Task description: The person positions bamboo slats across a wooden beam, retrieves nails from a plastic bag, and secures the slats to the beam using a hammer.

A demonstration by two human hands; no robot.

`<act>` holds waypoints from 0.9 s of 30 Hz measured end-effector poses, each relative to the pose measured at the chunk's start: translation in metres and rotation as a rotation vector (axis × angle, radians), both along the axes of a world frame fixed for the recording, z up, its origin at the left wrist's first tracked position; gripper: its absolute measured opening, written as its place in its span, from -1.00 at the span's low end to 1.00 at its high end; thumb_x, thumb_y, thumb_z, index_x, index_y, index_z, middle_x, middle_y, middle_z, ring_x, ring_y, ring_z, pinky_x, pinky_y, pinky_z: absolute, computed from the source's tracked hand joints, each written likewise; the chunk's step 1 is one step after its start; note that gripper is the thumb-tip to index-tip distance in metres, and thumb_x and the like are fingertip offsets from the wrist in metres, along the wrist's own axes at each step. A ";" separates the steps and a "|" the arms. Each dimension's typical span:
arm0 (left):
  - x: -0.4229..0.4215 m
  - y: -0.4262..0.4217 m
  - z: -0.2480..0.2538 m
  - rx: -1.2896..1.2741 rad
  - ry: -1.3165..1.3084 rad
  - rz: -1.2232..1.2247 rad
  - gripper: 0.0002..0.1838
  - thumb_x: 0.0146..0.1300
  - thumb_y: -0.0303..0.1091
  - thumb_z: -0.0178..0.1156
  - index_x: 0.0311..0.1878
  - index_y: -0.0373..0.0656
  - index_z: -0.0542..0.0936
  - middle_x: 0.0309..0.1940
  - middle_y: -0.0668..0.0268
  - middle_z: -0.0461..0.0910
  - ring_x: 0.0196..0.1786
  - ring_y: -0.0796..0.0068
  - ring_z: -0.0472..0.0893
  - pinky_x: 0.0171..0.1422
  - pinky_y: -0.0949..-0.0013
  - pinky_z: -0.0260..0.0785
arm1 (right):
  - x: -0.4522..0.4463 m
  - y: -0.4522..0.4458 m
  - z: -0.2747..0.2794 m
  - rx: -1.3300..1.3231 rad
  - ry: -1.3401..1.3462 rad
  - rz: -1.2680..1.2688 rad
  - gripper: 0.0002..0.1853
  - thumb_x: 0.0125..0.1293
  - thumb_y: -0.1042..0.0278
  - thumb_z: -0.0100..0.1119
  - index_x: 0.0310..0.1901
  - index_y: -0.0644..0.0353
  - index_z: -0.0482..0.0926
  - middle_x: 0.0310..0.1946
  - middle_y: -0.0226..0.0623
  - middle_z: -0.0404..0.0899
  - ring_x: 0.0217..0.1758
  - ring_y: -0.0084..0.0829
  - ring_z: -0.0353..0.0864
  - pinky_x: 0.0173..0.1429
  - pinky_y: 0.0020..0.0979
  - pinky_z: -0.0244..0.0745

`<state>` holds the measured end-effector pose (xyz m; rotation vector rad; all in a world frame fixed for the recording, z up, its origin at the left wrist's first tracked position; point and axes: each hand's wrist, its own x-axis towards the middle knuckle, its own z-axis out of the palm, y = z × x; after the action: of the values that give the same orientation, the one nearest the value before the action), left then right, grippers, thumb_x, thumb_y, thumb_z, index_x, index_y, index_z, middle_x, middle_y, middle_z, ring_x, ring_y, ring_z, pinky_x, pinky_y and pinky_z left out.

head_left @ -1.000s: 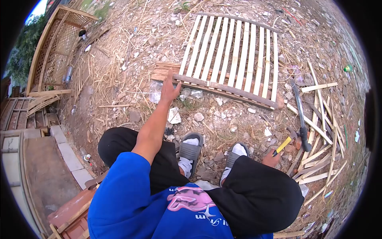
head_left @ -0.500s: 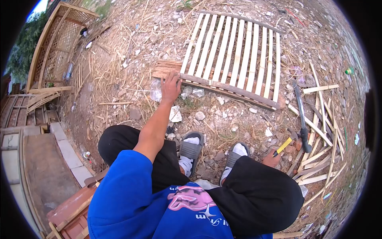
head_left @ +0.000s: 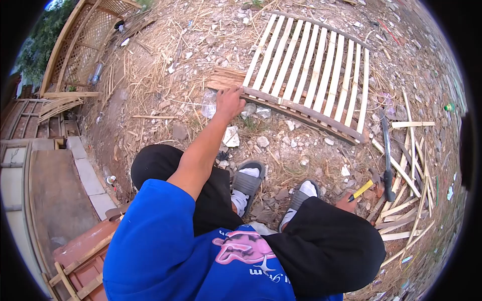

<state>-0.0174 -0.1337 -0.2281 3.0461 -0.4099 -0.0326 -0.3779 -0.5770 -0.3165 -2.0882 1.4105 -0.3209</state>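
A slatted wooden panel (head_left: 314, 75), pale strips fixed across darker rails, lies on the stony ground in front of me. My left hand (head_left: 231, 104) is closed at the near left corner of the panel, fingers curled over the end of its front rail. Beside that corner is a rough reddish-brown board (head_left: 226, 78), partly under the panel. Low on the right, my right hand (head_left: 345, 202) is closed around the yellow handle of a hammer (head_left: 362, 189). Part of this hand is hidden behind my knee. The hammer's head points away to the right, close to a dark long-handled tool (head_left: 387, 155).
Loose wooden strips (head_left: 409, 210) are heaped at the right. A lattice panel (head_left: 80, 47) stands at the far left. Stones, such as a white one (head_left: 231, 136), and dry straw cover the ground. A reddish wooden piece (head_left: 83, 256) is at my lower left.
My left hand's fingers, spread at the panel's corner before, are now curled over the rail end. The whole view has shifted slightly; my right hand still holds the hammer.
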 end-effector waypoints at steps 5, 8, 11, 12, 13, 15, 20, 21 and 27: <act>0.026 -0.013 0.037 0.254 0.259 -0.028 -0.54 0.09 -0.26 0.17 0.11 -0.11 0.62 0.06 0.21 0.60 0.11 0.16 0.63 0.20 -0.01 0.43 | 0.013 0.006 0.021 0.062 0.050 -0.023 -0.56 0.40 0.06 0.15 0.04 0.32 0.52 -0.16 0.12 0.60 -0.10 0.11 0.60 -0.03 -0.05 0.44; 0.042 -0.026 0.053 0.331 0.370 -0.074 -0.61 0.11 -0.31 0.19 0.04 -0.13 0.66 0.04 0.22 0.65 0.07 0.15 0.68 0.17 0.05 0.49 | 0.002 -0.003 -0.002 0.057 -0.045 0.019 -0.54 0.39 0.06 0.17 0.11 0.30 0.50 -0.13 0.14 0.60 -0.08 0.14 0.59 -0.02 -0.04 0.44; 0.065 -0.026 0.060 0.418 0.482 -0.196 -0.63 0.10 -0.29 0.22 0.01 -0.16 0.67 -0.02 0.17 0.70 0.03 0.15 0.70 0.08 0.11 0.56 | -0.004 -0.012 -0.017 0.027 0.051 0.018 -0.52 0.37 0.08 0.19 0.16 0.28 0.49 -0.11 0.16 0.60 -0.04 0.17 0.58 0.01 -0.01 0.43; 0.071 -0.022 0.053 0.433 0.463 -0.257 -0.62 0.11 -0.28 0.23 0.00 -0.16 0.67 -0.04 0.16 0.71 0.02 0.16 0.70 0.06 0.12 0.57 | -0.004 -0.012 -0.013 0.054 0.115 0.005 -0.52 0.37 0.09 0.19 0.17 0.28 0.48 -0.11 0.17 0.59 -0.03 0.17 0.58 0.02 0.00 0.42; 0.077 -0.017 0.044 0.448 0.447 -0.316 -0.62 0.11 -0.27 0.24 0.00 -0.16 0.67 -0.06 0.16 0.72 0.02 0.16 0.71 0.05 0.13 0.57 | -0.004 -0.012 -0.012 0.072 0.136 0.006 -0.51 0.36 0.10 0.19 0.18 0.28 0.48 -0.10 0.18 0.59 -0.02 0.18 0.57 0.03 0.01 0.42; 0.088 -0.005 0.031 0.462 0.457 -0.392 -0.63 0.14 -0.28 0.21 0.02 -0.15 0.67 0.02 0.15 0.68 0.08 0.13 0.67 0.08 0.12 0.57 | -0.006 -0.012 -0.012 0.098 0.133 0.021 -0.49 0.35 0.09 0.20 0.20 0.27 0.46 -0.10 0.18 0.59 0.00 0.18 0.57 0.05 0.02 0.41; 0.078 0.005 0.058 0.399 0.551 -0.433 -0.59 0.21 -0.31 0.10 0.12 -0.10 0.63 0.29 0.20 0.41 0.30 0.08 0.46 0.26 0.02 0.45 | 0.003 0.001 0.023 -0.026 0.302 0.187 -0.48 0.31 0.09 0.25 0.18 0.24 0.46 -0.12 0.13 0.60 -0.02 0.15 0.59 0.04 0.02 0.43; 0.077 0.008 0.053 0.384 0.543 -0.427 -0.60 0.21 -0.31 0.10 0.13 -0.09 0.63 0.28 0.21 0.40 0.30 0.09 0.45 0.26 0.00 0.44 | 0.009 0.000 0.044 0.024 0.421 0.235 -0.49 0.30 0.09 0.26 0.16 0.24 0.46 -0.14 0.11 0.61 -0.04 0.13 0.60 0.03 0.02 0.44; 0.069 0.012 0.045 0.284 0.440 -0.393 -0.59 0.14 -0.35 0.19 0.10 -0.12 0.64 0.25 0.33 0.45 0.29 0.18 0.48 0.24 -0.03 0.44 | 0.045 -0.078 0.111 0.037 0.367 0.799 -0.60 0.28 0.23 0.29 0.09 0.20 0.50 -0.31 -0.08 0.63 -0.29 -0.08 0.66 -0.11 -0.12 0.51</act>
<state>0.0513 -0.1212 -0.1829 3.0280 -1.0219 -0.8246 -0.3332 -0.6548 -0.2059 -2.5575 0.6339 0.4235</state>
